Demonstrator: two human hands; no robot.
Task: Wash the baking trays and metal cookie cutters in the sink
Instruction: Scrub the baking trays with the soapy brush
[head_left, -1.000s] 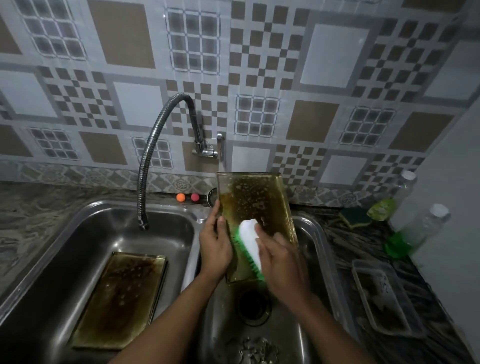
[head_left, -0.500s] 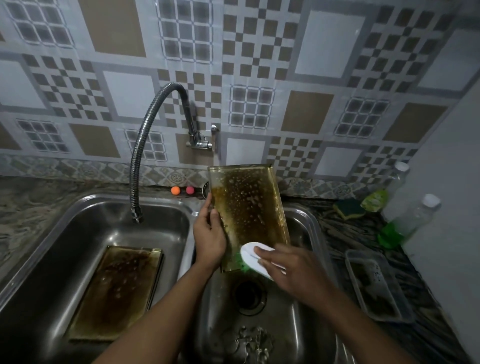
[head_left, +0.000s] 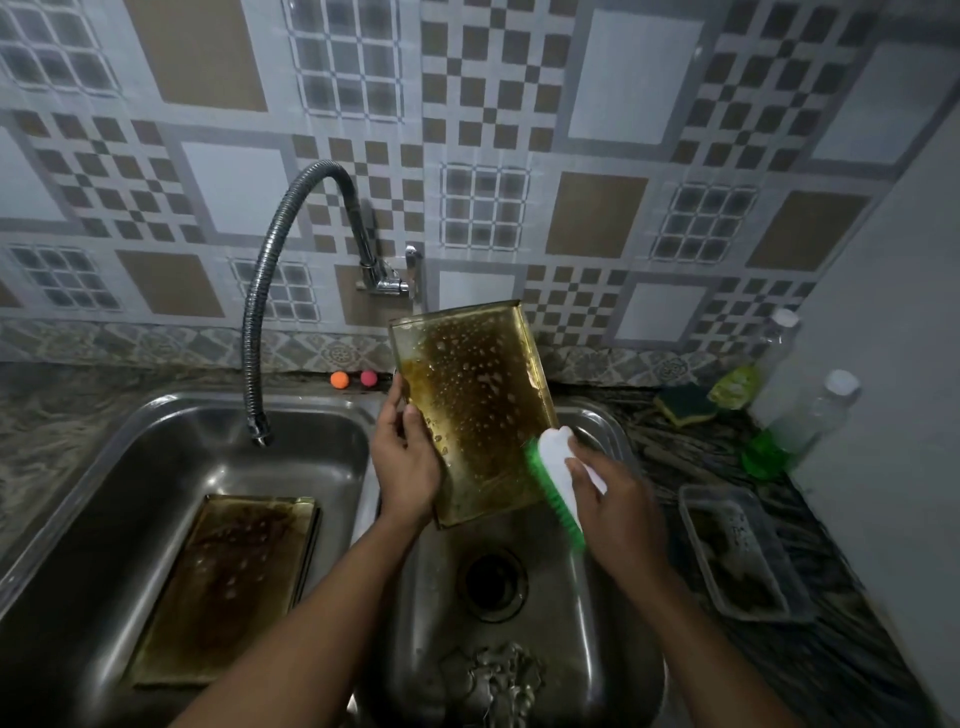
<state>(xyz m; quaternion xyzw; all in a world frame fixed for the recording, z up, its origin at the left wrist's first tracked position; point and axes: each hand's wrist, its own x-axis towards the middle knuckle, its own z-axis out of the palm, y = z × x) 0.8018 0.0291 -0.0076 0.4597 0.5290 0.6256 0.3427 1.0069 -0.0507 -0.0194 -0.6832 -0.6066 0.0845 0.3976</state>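
Head view only. My left hand (head_left: 405, 462) grips the left edge of the soapy, brown-stained rectangular baking tray (head_left: 478, 410), thumb on its face, holding it tilted upright over the right basin of the stainless steel double sink (head_left: 613, 431) so runoff drops toward the drain. My right hand (head_left: 618, 499) wraps the white scrub brush with green bristles (head_left: 558, 478), bristles against the tray's lower right edge; probably rim scrubbing. The second stained tray (head_left: 223, 587) lies flat in the left basin, likely queued. The metal cookie cutters (head_left: 493, 675) sit piled at the right basin's near end.
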